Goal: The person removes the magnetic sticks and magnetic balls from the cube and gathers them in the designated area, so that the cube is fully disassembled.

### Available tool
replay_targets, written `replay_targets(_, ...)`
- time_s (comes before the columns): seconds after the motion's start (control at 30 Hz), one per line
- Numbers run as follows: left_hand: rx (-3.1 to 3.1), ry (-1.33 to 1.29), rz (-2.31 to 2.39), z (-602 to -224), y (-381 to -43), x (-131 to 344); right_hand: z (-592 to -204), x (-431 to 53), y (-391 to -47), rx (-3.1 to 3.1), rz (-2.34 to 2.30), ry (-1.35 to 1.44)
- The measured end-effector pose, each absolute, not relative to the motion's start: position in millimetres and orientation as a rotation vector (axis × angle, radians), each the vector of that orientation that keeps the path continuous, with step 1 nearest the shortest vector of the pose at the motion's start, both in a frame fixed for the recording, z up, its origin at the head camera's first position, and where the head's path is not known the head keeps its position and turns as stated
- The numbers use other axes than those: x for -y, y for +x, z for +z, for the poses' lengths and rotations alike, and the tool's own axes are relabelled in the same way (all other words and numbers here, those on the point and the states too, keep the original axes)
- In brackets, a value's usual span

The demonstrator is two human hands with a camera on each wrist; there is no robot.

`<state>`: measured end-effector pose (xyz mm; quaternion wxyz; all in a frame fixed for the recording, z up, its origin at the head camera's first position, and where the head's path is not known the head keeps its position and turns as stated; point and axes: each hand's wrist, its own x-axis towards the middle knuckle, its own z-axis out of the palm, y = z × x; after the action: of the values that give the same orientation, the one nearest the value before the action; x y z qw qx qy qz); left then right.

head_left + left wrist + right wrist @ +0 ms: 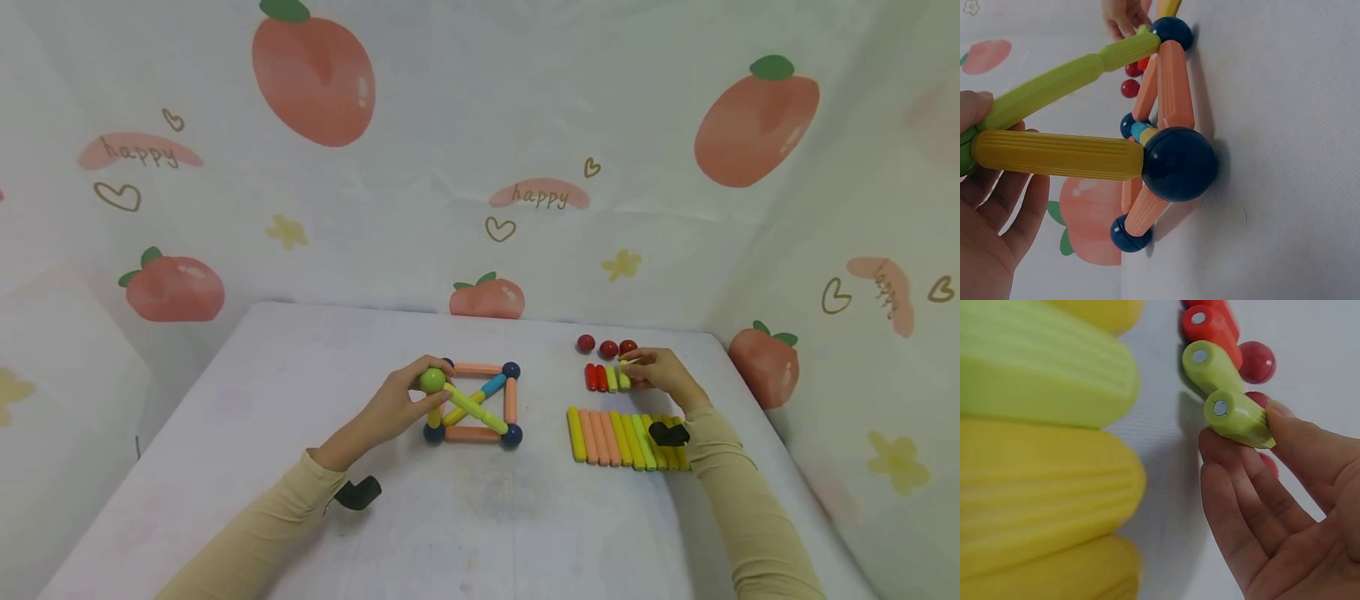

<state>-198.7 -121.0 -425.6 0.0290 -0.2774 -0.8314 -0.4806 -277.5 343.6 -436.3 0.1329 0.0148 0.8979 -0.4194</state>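
My left hand point(397, 402) grips a green ball point(432, 380) above the near left of a square frame. From that ball a yellow rod point(1060, 154) runs to one dark blue ball point(1180, 164), and joined light-green rods point(1047, 87) slope to another. Pink rods point(477, 369) link the corner balls, and a blue-and-yellow diagonal point(492, 385) crosses inside. My right hand point(663, 372) pinches a short light-green rod point(1241, 419) between thumb and fingers. Beside it is a second short green rod point(1210, 367), with short red rods point(591, 377) further left.
Several dark red balls point(586, 343) lie behind the short rods. A row of long yellow, pink and green rods point(603, 437) lies in front of them, partly beneath the right wrist. A printed cloth point(420, 208) hangs behind the white table point(480, 533).
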Motion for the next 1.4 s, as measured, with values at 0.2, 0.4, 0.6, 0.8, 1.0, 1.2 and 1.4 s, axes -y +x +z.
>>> replay_targets(0.2,2.567,-0.855,-1.483,-425,-199,120,-441,-344,-280,-2.592,-1.202,0.074)
replay_targets(0.4,2.555,-0.867,-1.489,-428,-200,121,-443,-344,-283,-2.592,-1.173,0.083)
replay_targets(0.6,2.546,-0.871,-1.487,-429,-200,121,-444,-344,-283,-2.575,-1.198,0.054)
replay_targets(0.8,2.547,-0.864,-1.492,-427,-199,120,-444,-344,-284,-2.577,-1.182,0.058)
replay_targets(1.0,2.549,-0.863,-1.485,-426,-198,120,-445,-342,-285,-2.586,-1.130,0.102)
replay_targets(1.2,2.556,-0.864,-1.483,-427,-198,121,-448,-342,-285,-2.582,-1.128,0.111)
replay_targets(1.4,2.532,-0.869,-1.495,-429,-197,119,-453,-345,-287,-2.575,-1.154,0.092)
